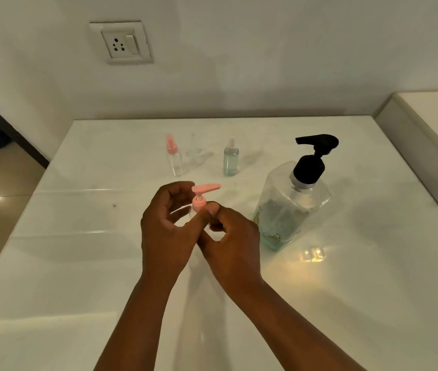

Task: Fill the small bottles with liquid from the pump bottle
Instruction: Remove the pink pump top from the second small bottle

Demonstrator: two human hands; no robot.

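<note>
I see both hands on small bottle: left hand cups body, right hand pinches pink pump collar. Light, slick plastic; grip collar.

Left hand and right hand hold a small pink-pump bottle above the worktop; its fill level is unclear. Large pump bottle stands beside them.

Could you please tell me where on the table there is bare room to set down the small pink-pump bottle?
Bare table lies left of the left hand, and in front of the large pump bottle toward the near right edge. It is crowded at the back, around the pink spray bottle and the blue-filled spray bottle.
</note>
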